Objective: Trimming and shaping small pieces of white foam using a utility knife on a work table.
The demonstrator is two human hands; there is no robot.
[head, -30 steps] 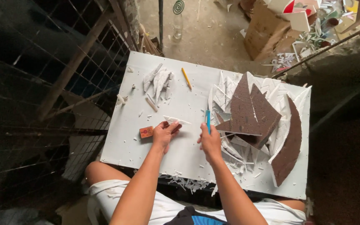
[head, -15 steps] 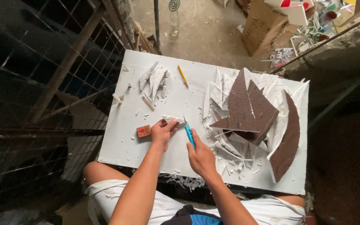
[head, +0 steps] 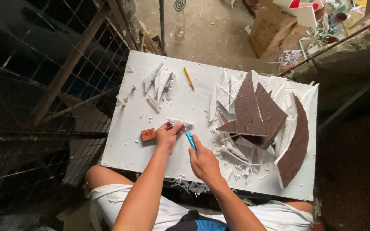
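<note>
My left hand (head: 168, 134) presses down a small white foam piece (head: 180, 122) on the white board (head: 129, 149) that lies across my lap. My right hand (head: 204, 162) grips a blue craft knife (head: 191, 140) whose tip points at that foam piece, right beside my left fingers. A small orange-red matchbox-like box (head: 148, 134) lies just left of my left hand.
Brown triangular and curved panels (head: 258, 113) lie on a heap of white foam strips at the board's right. More white offcuts (head: 159, 80) and a yellow pencil (head: 188, 78) sit at the far side. A wire mesh frame (head: 43, 85) stands left; cardboard boxes (head: 270, 25) lie beyond.
My right hand brought the blue knife leftward from the brown panels to the white piece under my left hand. My left hand has stayed on that piece.
</note>
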